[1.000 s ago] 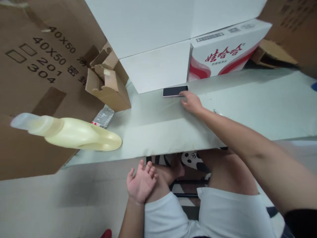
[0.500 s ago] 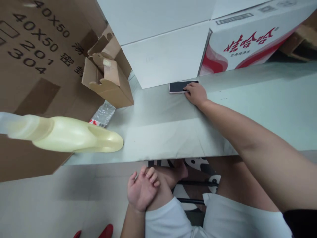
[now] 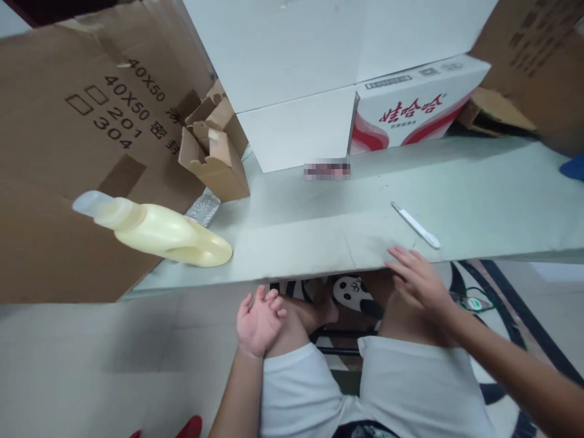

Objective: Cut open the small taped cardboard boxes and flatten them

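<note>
My left hand (image 3: 260, 322) rests palm up on my left thigh, its fingers loosely bent and nothing in it. At the table's front edge, my right hand (image 3: 422, 281) hovers above my right leg with fingers stretched out and empty. Just beyond its fingertips, a slim white-handled tool (image 3: 417, 226) with a narrow metal end lies on the table. A phone (image 3: 327, 169), blurred by pixelation, lies flat farther back, against the foot of a white box (image 3: 296, 137).
A pale yellow bottle (image 3: 173, 234) with a clear cap stands at the table's left. Behind it are a small open carton (image 3: 223, 173) and a large brown box (image 3: 55, 201). A red-and-white carton (image 3: 410, 115) stands at the back right. Something blue (image 3: 572, 167) shows at the right edge.
My right hand has left the phone and drawn back toward me, to the table's front edge. The view has shifted, and the white-handled tool now shows. My left hand stays on my thigh.
</note>
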Tool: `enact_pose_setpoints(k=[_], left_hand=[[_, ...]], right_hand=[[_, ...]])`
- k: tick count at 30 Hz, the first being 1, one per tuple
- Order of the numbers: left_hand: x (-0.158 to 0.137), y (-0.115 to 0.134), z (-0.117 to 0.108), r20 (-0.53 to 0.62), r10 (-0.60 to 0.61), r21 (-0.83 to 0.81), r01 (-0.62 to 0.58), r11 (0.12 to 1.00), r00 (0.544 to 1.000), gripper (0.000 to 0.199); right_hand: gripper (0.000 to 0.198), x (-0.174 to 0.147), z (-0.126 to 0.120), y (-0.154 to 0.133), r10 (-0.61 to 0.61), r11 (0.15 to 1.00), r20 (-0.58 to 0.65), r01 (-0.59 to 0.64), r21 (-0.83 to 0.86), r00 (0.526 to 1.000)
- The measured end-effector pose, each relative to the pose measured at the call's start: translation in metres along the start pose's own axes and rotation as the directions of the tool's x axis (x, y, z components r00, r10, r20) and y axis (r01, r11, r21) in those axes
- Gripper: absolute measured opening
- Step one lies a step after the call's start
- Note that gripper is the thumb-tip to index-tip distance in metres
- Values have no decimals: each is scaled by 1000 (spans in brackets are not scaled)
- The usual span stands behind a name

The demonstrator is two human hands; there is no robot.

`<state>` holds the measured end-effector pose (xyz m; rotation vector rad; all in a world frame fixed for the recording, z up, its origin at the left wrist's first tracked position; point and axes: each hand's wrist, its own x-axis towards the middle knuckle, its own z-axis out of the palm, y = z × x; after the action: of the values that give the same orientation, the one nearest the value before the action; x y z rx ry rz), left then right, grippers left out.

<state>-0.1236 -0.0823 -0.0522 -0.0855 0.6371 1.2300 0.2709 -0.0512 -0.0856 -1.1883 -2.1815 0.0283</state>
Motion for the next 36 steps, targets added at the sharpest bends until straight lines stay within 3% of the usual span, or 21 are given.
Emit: enact_pose_setpoints(k=[4,6,8,12,18,21,24,27,30,32,34,36], left_hand=[[7,-9,9,-2,-51,76,51,996,999,12],[9,-12,12,-8,-58,106,59,993,998,13],[9,-12,15,-13,-53,127,54,990,999,13],[7,-9,15,-5,-13,125,14,992,1000,12],[-14,-8,-4,-8,151,23,-150,988,989,13],[-24,-11,-13,-55,233,62,-230,971,971,12],[-32,-35,-13,-83,229,205,-208,956,970,17],[-39,-91,-9,-46,86,333,-65,941,995,29],[-41,-153,-5,-107,-113,286,139,948,988,41],[-35,-173,-4,-101,-241,153,254,955,965,53],[-23,-170,-5,-45,-223,74,226,971,974,53],[-7,-154,-8,3,-98,42,97,994,995,51]], right_hand=[[47,-129,-34,-53,213,970,-32,-215,-113,977],[45,-164,-34,-76,323,933,6,-317,-173,946],[46,-179,-26,-90,415,894,61,-395,-212,908],[48,-172,-11,-92,496,854,133,-454,-254,858],[50,-162,-8,-88,519,842,198,-459,-283,831],[50,-163,-11,-90,533,835,215,-466,-293,819],[51,-155,-15,-96,585,802,227,-512,-308,779],[52,-132,-13,-115,623,781,268,-567,-262,735],[57,-101,1,-154,485,848,443,-529,-28,754],[62,-83,13,-184,317,869,544,-467,160,777],[75,-71,25,-210,188,863,568,-411,293,801],[82,-60,33,-224,73,845,585,-362,393,808]])
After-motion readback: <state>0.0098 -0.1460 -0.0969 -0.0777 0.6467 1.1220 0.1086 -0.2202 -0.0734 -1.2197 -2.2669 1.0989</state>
